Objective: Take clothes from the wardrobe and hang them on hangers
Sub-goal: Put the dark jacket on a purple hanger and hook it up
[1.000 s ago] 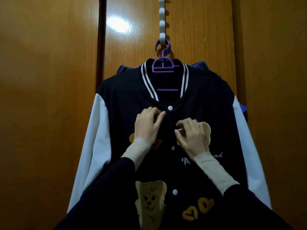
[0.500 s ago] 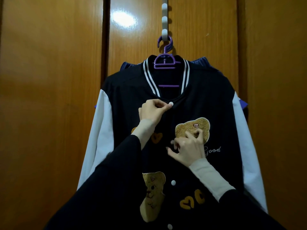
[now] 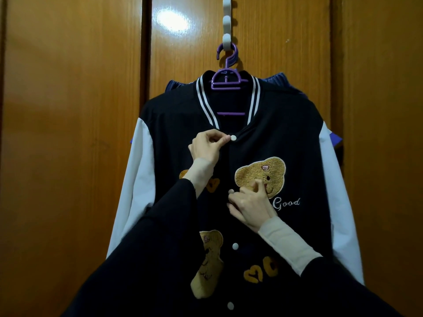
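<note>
Already hung: the jacket sat on the purple hanger, whose hook was caught on the lowest peg of the white hook strip at 12 o'clock, flat against the wardrobe door. A second, blue garment peeked out behind the collar, so prob. another hanger underneath; couldn't tell for sure.

Step in hand, as I judged it: doing up the front snaps, i.e. tidying the jacket after hanging, not the hanging itself.

Left hand, at approx. 10 o'clock from centre, was curled, thumb and forefinger pinching the placket edge right beside the top snap; fingertip touching or all but touching it. That snap looked closed.

Right hand, at approx. 5 o'clock from the left one, was also curled, gripping the front edge just beside the second snap, fingers overlapping the bear patch. Whether that snap was fastened I couldn't tell; partly hidden.

Lower snaps at 6 o'clock showed white caps on the overlapped front; state unclear.

Next move, prob.: line up both halves at the second snap, press w/ thumb against fingers behind the cloth, w/ the left hand keeping the placket taut. Light force, since the hanger swings freely on its peg.
</note>
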`<state>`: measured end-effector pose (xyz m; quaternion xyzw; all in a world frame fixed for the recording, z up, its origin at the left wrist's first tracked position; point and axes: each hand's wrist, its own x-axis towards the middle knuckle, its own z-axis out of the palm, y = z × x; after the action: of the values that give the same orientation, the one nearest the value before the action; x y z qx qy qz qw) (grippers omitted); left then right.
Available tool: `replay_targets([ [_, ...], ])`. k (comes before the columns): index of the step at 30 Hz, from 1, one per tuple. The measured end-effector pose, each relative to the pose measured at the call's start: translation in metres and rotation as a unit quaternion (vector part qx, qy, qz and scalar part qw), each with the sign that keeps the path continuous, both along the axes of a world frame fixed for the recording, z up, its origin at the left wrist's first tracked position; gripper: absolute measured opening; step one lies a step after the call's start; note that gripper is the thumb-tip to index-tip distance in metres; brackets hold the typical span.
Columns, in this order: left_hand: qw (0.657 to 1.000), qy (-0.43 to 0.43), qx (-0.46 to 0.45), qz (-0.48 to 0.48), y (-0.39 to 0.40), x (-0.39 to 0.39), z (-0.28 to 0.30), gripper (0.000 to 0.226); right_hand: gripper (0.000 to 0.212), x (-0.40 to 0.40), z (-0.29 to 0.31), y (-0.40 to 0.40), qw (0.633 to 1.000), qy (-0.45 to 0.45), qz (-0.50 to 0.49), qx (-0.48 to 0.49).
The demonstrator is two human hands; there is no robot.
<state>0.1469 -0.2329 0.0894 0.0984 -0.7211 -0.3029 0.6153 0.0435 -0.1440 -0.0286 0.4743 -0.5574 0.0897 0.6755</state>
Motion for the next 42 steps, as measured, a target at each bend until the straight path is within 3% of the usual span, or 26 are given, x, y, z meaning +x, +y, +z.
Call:
replay_targets([
  [4,0.996,-0.010,-0.073,0.051,-0.003,0.003,-0.025,0.004,0.022,-0.006,-0.017,0.009,0.999,-0.031,0.025,-0.011],
  [6,0.984,-0.040,-0.140,0.105,-0.006,0.004,-0.048,0.021,0.025,-0.008,-0.029,0.015,0.999,-0.041,0.031,0.012],
  [10,0.910,-0.159,-0.314,0.217,-0.020,0.007,-0.117,0.055,0.052,-0.024,-0.055,0.034,0.994,-0.035,-0.060,0.081],
  [12,0.870,-0.225,-0.339,0.278,-0.034,0.011,-0.148,0.059,0.059,-0.035,-0.065,0.045,0.985,-0.046,-0.122,0.112],
  [14,0.853,-0.268,-0.311,0.322,-0.049,0.019,-0.169,0.062,0.061,-0.044,-0.070,0.057,0.979,-0.085,-0.151,0.110],
  [18,0.874,-0.323,-0.194,0.306,-0.060,0.042,-0.187,0.062,0.053,-0.040,-0.071,0.081,0.976,-0.165,-0.141,0.030],
  [21,0.889,-0.237,-0.149,0.361,-0.045,0.058,-0.190,0.063,0.046,-0.026,-0.070,0.097,0.959,-0.247,-0.096,-0.100],
  [24,0.905,-0.147,-0.036,0.398,-0.039,0.066,-0.194,0.061,0.043,-0.013,-0.070,0.105,0.914,-0.356,-0.038,-0.191],
  [32,0.935,-0.069,0.230,0.259,-0.026,0.089,-0.175,0.057,0.042,0.022,-0.060,0.098,0.864,-0.448,0.084,-0.213],
  [37,0.953,-0.070,0.177,0.236,-0.022,0.112,-0.173,0.039,0.031,0.042,-0.047,0.099,0.826,-0.502,0.135,-0.218],
  [42,0.955,-0.124,0.096,0.251,-0.031,0.133,-0.188,0.034,0.032,0.051,-0.058,0.109,0.825,-0.523,0.107,-0.186],
])
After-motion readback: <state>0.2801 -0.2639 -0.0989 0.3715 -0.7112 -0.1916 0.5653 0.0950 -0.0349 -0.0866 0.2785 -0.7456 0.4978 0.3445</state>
